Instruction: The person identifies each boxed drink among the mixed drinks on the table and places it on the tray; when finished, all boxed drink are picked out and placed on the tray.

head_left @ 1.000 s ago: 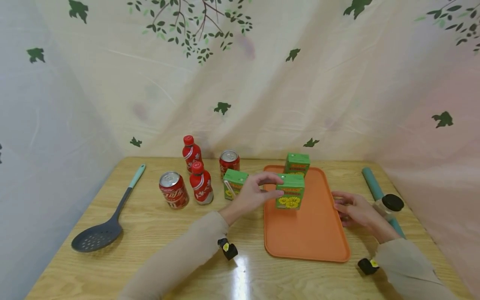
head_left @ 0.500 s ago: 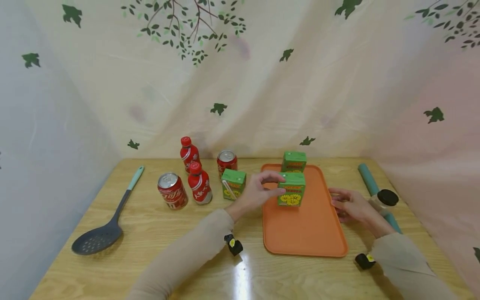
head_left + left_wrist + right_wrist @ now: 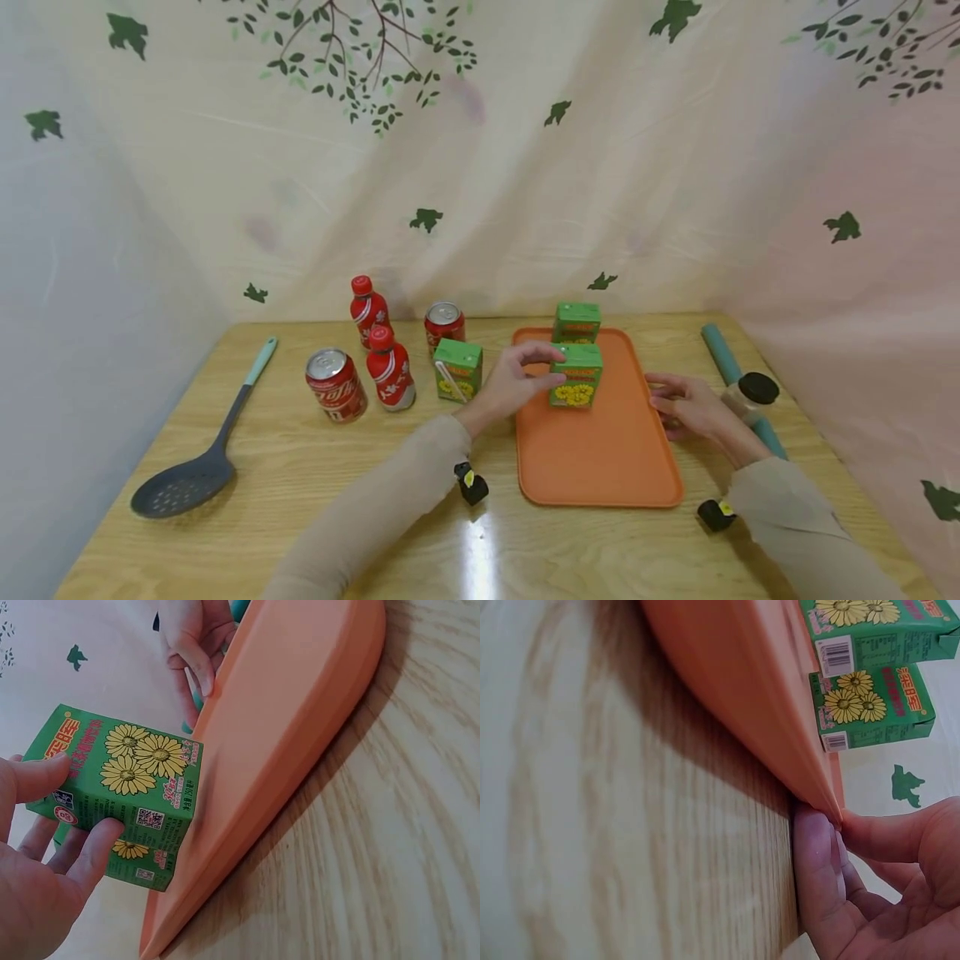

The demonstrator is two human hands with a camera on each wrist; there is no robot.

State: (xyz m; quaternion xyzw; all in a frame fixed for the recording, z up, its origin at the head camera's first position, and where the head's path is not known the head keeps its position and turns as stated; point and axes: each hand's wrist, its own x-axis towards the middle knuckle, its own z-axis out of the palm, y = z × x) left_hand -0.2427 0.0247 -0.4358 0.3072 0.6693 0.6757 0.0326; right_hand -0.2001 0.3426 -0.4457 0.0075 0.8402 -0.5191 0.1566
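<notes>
My left hand [image 3: 513,387] holds a green drink carton [image 3: 575,385] with yellow flowers by its left side. In the left wrist view, the thumb lies on one face and a fingertip at a lower corner of the carton [image 3: 124,769]. The carton stands upright, close over the orange tray [image 3: 600,462]. Behind it, a matching carton [image 3: 577,317] stands at the tray's far end. My right hand [image 3: 693,408] pinches the tray's right rim; in the right wrist view, thumb and finger meet on the rim [image 3: 810,780].
Left of the tray stand a third carton [image 3: 458,375] with a straw, two red bottles [image 3: 391,375] [image 3: 370,312] and two red cans [image 3: 336,387] [image 3: 444,325]. A slotted skimmer [image 3: 187,483] lies far left. On the right are a black-lidded jar [image 3: 753,393] and a teal rod [image 3: 723,354].
The held carton has shifted slightly right over the tray, now nearly in line with the one behind it. The right hand stays on the rim. The head view has turned slightly right.
</notes>
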